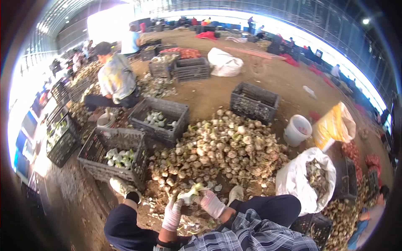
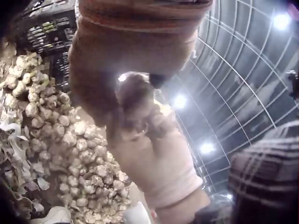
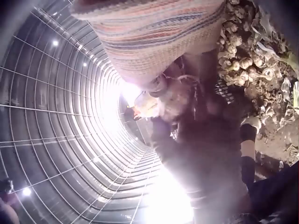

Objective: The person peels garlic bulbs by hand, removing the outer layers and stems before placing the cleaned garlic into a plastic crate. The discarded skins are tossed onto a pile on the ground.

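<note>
A garlic bulb [image 1: 187, 195] with a pale green stalk is between my two gloved hands, low in the head view. My left hand [image 1: 171, 214] grips it from the left, fingers curled round it. From the other side my right hand [image 1: 212, 203] pinches the same bulb near the stalk. In the left wrist view the bulb [image 2: 134, 95] is dim between the gloves; the right wrist view shows its rounded side [image 3: 175, 100], partly covered by fingers. Both gloves are knitted and pale, the right one [image 3: 159, 44] with coloured stripes. Loose peelings lie on the ground beneath.
A big heap of garlic [image 1: 226, 144] spreads ahead of my hands. Black crates [image 1: 138, 173] with trimmed bulbs stand at the left; another crate [image 1: 254, 106] is behind the heap. A white sack [image 1: 293, 180] and a white bucket [image 1: 293, 136] are at the right. Another person [image 1: 117, 77] sits at far left.
</note>
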`<state>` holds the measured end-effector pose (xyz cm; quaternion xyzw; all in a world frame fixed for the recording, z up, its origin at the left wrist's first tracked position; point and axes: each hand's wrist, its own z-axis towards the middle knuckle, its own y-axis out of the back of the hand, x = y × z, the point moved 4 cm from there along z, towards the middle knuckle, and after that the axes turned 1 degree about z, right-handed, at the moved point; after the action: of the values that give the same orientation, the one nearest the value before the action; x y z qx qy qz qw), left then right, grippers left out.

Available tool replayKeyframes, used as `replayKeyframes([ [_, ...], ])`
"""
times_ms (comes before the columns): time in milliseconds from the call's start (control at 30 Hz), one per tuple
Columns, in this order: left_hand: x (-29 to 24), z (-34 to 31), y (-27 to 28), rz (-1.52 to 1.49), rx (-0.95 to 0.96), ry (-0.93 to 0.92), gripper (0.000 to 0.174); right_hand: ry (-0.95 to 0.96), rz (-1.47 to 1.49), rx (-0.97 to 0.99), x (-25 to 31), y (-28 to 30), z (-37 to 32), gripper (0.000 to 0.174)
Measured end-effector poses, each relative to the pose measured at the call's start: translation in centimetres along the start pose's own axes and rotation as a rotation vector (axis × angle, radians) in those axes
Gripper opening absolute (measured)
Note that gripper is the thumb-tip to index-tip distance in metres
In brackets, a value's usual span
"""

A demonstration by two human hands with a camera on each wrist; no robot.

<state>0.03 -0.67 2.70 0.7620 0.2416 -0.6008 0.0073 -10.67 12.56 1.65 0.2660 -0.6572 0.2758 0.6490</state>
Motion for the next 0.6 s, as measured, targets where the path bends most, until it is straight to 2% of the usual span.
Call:
replayKeyframes([
  [33,-0.3,-0.1,-0.2,0.157,-0.115,-0.041,0.068,0.137,-0.091,-0.073,2.1,0.0,-0.2,0.027],
  [67,-0.8,-0.3,-0.9,0.148,-0.077,-0.166,0.078,0.118,0.117,-0.072,1.4,-0.1,-0.3,0.028],
  [100,1.4,1.0,0.3,0.321,-0.067,-0.314,0.09,0.101,0.326,-0.065,0.7,-0.3,-0.5,0.03],
  [133,0.7,1.0,-0.4,0.226,-0.053,-0.292,0.095,0.197,-0.054,-0.11,3.1,-0.4,-1.0,0.029],
  [167,-0.9,0.6,-1.3,0.129,-0.044,-0.27,0.101,0.159,0.414,-0.01,1.8,-0.9,-0.7,0.027],
  [200,-2.7,-0.1,-2.1,0.012,0.0,-0.172,0.104,0.272,0.212,-0.034,2.7,-0.5,-0.8,0.027],
  [233,-2.7,-0.1,-1.8,-0.086,0.036,-0.18,0.105,0.383,0.011,-0.057,3.8,-0.4,-0.8,0.028],
  [300,-2.7,-0.6,-1.6,-0.27,0.113,-0.103,0.106,0.24,-0.05,-0.06,5.2,0.8,-0.8,0.029],
  [333,-2.6,-0.8,-1.8,-0.242,0.136,-0.082,0.107,0.165,-0.079,-0.061,5.3,1.1,-0.9,0.03],
  [400,-2.9,-1.1,-2.8,-0.139,0.121,-0.08,0.109,0.466,-0.516,-0.057,2.2,0.9,-0.2,0.03],
  [500,-2.9,-0.7,-2.8,0.104,0.097,-0.201,0.107,-0.173,-0.52,0.043,-5.0,1.0,0.7,0.049],
  [533,-1.3,0.0,-2.0,0.12,0.127,-0.208,0.106,-0.122,-0.655,0.115,-7.2,1.4,0.8,0.053],
  [567,-2.6,-0.1,-2.6,0.177,0.117,-0.213,0.102,-0.065,-0.771,0.209,-8.7,1.6,0.5,0.056],
  [600,-1.9,0.7,-2.3,0.203,0.07,-0.236,0.096,-0.005,-0.763,0.204,-5.4,1.7,0.4,0.062],
])
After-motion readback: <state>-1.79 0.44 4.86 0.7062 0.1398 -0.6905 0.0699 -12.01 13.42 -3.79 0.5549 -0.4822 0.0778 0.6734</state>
